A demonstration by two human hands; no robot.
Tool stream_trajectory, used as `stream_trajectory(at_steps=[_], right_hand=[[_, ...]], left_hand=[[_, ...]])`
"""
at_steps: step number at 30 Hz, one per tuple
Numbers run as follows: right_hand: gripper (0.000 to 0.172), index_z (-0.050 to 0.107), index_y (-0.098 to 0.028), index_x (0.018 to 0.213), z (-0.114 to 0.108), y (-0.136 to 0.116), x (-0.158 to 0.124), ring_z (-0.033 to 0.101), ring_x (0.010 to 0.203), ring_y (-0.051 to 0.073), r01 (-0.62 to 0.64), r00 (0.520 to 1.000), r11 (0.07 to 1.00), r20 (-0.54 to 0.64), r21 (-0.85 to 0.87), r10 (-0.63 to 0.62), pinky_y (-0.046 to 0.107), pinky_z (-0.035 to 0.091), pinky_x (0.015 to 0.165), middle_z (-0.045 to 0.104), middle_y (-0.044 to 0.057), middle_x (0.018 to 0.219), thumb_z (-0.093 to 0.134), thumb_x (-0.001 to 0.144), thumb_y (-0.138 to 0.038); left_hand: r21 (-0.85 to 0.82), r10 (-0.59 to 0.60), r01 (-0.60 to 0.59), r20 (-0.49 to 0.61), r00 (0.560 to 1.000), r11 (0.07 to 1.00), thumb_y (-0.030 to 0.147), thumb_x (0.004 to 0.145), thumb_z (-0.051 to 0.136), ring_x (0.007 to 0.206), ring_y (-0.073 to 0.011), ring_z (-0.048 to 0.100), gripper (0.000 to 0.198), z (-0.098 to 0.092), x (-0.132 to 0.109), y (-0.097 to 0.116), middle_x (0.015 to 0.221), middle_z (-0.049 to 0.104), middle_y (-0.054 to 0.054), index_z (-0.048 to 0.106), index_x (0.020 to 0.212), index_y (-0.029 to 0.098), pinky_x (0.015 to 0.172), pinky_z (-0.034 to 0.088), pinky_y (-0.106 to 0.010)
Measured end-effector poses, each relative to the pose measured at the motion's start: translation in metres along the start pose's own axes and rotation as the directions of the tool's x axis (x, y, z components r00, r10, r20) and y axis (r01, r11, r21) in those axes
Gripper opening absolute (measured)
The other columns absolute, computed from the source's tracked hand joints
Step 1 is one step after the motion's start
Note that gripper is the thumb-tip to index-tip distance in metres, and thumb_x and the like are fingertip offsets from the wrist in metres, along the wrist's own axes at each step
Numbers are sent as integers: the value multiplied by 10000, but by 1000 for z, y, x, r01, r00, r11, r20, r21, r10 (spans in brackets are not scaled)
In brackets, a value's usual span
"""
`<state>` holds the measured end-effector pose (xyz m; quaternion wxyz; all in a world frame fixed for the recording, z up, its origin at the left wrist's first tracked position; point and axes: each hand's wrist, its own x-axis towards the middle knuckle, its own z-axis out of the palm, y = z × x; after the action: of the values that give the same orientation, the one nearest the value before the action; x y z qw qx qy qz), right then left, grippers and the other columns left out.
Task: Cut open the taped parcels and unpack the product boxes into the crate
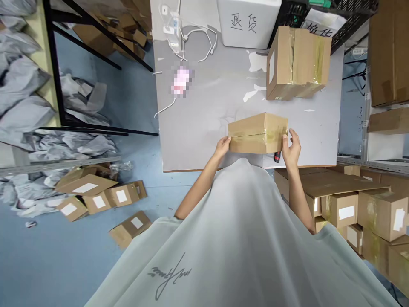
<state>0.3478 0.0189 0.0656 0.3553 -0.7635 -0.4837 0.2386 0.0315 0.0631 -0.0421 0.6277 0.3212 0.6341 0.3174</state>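
A taped cardboard box (247,135) is held between my two hands near the front edge of the grey-topped table (198,128). One of its corners faces me, and clear tape runs along its sides. My left hand (223,146) grips the box's left end, thumb on the near side. At the right end my right hand (291,148) holds it with the thumb against the cardboard and the fingers partly raised behind. A small red and black object (277,157) lies just below the box by my right hand; its kind is partly hidden.
Two taped boxes (297,64) stand at the back right beside a white bin (249,21) and black crate (354,17). A power strip (174,32), white cables and a blurred pink item (181,81) lie back left. Stacked boxes (347,209) flank my right; grey bags (25,85) fill the left.
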Motion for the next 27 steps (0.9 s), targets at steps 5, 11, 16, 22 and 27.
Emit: stream_trajectory(at_steps=[5, 11, 16, 22, 27], right_hand=[[939, 610, -250, 1704, 3, -25, -8, 380, 1762, 334, -44, 983, 995, 181, 89, 28, 613, 243, 1473, 492, 120, 1839, 503, 1042, -907], [858, 650, -346, 1675, 20, -11, -9, 439, 1733, 311, -186, 931, 954, 354, 235, 95, 579, 293, 1466, 590, 21, 1770, 536, 1028, -897], [952, 786, -209, 1454, 56, 0, -22, 689, 1479, 381, -262, 863, 932, 492, 249, 111, 579, 511, 1307, 779, 127, 1550, 579, 926, -973], [871, 764, -192, 1289, 80, 5, -24, 784, 1270, 340, -297, 907, 933, 365, 203, 209, 516, 606, 1157, 819, 202, 1419, 590, 906, -955], [835, 780, -196, 1239, 66, 21, -16, 773, 1276, 340, -309, 896, 923, 396, 229, 202, 533, 604, 1165, 839, 197, 1336, 590, 924, -947]], left_hand=[[-79, -55, 58, 31, 998, 995, 607, 929, 782, 1261, -319, 743, 411, 15, -10, 14, 1267, 846, -140, 767, 1035, 210, 1116, 588, -441], [0, 151, -152, -103, 983, 988, 528, 909, 826, 1313, -325, 758, 456, -28, -27, 29, 1387, 837, -123, 818, 1230, 204, 1159, 601, -454], [85, 174, -161, -165, 971, 983, 489, 887, 831, 1310, -336, 772, 515, -65, -39, 24, 1440, 809, -174, 804, 1292, 172, 1178, 600, -473], [81, 172, -158, -211, 962, 984, 561, 901, 828, 1340, -321, 757, 544, -68, -45, 19, 1470, 794, -163, 800, 1309, 202, 1208, 581, -467], [-54, 85, -100, -226, 970, 994, 698, 1004, 683, 1296, -296, 775, 555, -69, -35, 19, 1377, 822, -176, 807, 1211, 198, 1187, 591, -476]])
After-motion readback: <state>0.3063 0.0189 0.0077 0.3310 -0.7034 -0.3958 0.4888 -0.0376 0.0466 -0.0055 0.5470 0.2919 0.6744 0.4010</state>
